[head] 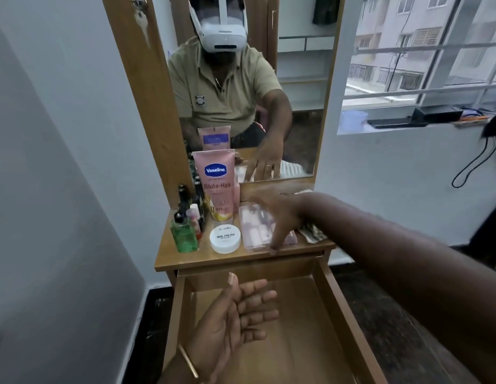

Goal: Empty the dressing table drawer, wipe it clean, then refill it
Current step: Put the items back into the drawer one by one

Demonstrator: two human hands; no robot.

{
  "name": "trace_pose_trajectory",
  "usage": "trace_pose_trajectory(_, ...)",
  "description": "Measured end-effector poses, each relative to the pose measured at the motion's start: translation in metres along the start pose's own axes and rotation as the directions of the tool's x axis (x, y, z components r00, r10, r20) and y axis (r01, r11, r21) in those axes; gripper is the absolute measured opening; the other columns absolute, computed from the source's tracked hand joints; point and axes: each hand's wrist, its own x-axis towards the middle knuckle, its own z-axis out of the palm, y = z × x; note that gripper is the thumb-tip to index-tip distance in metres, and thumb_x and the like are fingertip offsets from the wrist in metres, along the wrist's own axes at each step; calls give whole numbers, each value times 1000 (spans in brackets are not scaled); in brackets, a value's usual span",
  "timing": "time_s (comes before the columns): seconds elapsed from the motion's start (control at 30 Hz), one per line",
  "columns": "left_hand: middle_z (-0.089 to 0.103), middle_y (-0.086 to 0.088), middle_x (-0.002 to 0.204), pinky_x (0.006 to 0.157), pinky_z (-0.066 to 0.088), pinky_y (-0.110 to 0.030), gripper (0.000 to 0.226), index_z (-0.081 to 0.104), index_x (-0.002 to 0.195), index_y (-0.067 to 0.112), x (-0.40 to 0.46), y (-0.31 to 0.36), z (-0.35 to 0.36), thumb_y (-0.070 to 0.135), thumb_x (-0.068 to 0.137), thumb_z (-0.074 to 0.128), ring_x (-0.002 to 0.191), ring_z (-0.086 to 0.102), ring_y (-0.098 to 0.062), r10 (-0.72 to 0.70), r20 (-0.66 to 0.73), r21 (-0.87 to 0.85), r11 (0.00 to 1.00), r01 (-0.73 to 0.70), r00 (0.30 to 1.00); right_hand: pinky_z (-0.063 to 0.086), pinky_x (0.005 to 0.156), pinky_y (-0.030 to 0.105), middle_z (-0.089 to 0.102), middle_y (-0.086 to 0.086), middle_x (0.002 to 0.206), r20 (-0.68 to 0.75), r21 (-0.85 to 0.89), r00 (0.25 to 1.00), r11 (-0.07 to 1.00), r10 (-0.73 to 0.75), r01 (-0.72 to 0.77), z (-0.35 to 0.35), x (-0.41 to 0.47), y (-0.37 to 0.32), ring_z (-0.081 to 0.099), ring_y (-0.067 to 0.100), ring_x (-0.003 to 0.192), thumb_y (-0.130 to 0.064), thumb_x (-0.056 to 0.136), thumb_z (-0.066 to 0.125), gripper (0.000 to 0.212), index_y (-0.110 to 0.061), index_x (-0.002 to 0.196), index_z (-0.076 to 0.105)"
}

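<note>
The wooden drawer is pulled out and I see nothing inside it. My left hand hovers over its left half, palm up, fingers relaxed and empty. My right hand reaches over the dressing table top, fingers spread above a clear plastic box with pink contents; its thumb touches the box's front edge. Left of the box stand a white nail polish remover tub, a pink Vaseline tube, a green bottle and several small dark bottles. A striped cloth lies under my right wrist.
A mirror rises behind the table top and reflects a person wearing a headset. A white wall closes in on the left. A barred window and its sill with dark items lie to the right. Dark floor surrounds the table.
</note>
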Motion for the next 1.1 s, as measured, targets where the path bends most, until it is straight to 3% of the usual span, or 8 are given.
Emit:
trace_pose_trajectory(0.17, 70, -7, 122, 78, 49, -36, 85, 57, 130, 14, -1, 2, -5, 78, 75, 41, 112, 67, -30, 9, 0, 63, 998, -9, 1000, 42, 109, 47, 37, -2, 151, 6, -62, 1000, 998, -4, 5, -1, 7, 2, 39, 26, 136, -46, 46, 95, 126, -31, 149, 24)
trace_pose_trajectory(0.33, 69, -9, 123, 78, 48, -37, 87, 56, 131, 12, -2, 1, -8, 72, 72, 36, 112, 66, -31, 14, 11, 27, 1000, -14, 1000, 44, 105, 46, 41, -2, 149, -22, -190, 999, 982, -25, 21, -7, 12, 1, 43, 24, 133, -56, 47, 89, 121, -33, 148, 26)
trace_pose_trajectory(0.9, 67, -13, 126, 78, 49, -38, 91, 55, 133, 10, -1, 3, -9, 74, 73, 34, 116, 63, -36, 20, 47, -39, 999, -18, 999, 42, 107, 48, 37, -2, 154, -8, -210, 1000, 978, -4, 3, -5, 14, 0, 39, 26, 137, -59, 45, 90, 128, -36, 149, 20)
trace_pose_trajectory(1.1, 67, -14, 126, 78, 49, -38, 91, 56, 132, 10, -1, 3, -9, 74, 72, 33, 115, 63, -36, 23, 53, -45, 999, -21, 998, 38, 110, 46, 32, -1, 157, 6, -203, 1000, 979, 3, -2, -1, 14, 0, 33, 28, 142, -46, 49, 94, 128, -34, 152, 18)
